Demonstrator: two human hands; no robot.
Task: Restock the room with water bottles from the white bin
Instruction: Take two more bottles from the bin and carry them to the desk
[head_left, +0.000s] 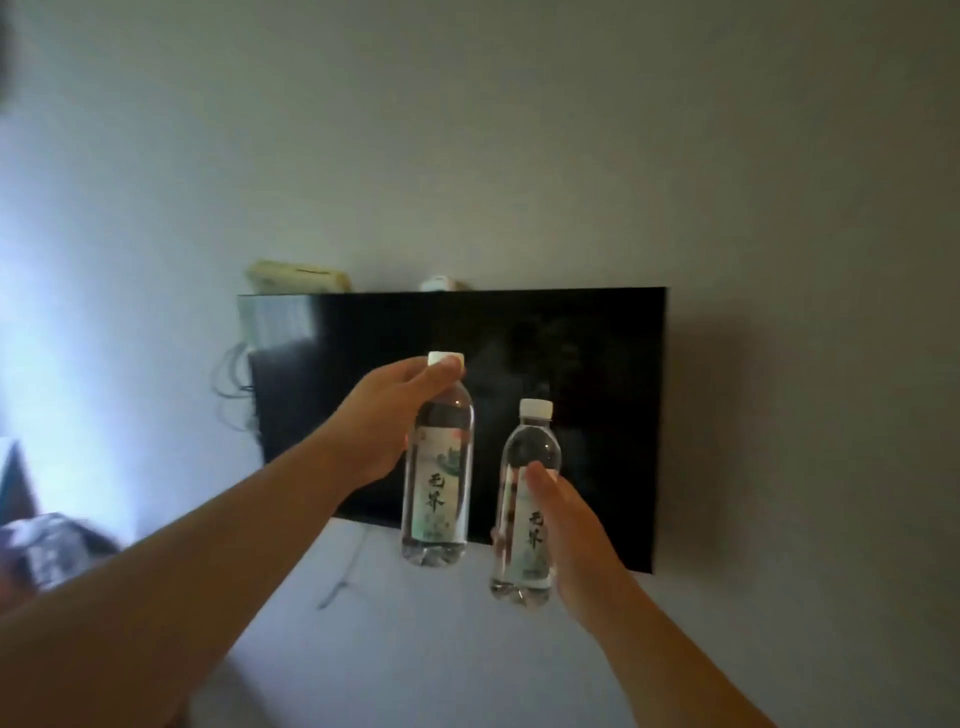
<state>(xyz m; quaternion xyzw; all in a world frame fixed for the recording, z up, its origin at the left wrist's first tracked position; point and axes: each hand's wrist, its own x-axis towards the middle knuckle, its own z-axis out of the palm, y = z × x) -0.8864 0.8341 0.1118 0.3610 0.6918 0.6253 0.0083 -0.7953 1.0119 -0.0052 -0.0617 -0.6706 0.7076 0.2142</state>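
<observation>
Guest room or bedroom: wall-mounted television (457, 415) on plain wall (519, 130).

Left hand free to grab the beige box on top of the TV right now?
Probably not. The left hand already grips a water bottle by its neck, and the beige box sits above and behind the TV; the right hand holds another bottle.

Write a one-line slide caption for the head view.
Left hand holds one water bottle by its neck, right hand grips a second bottle, both raised before a wall-mounted dark TV.
</observation>
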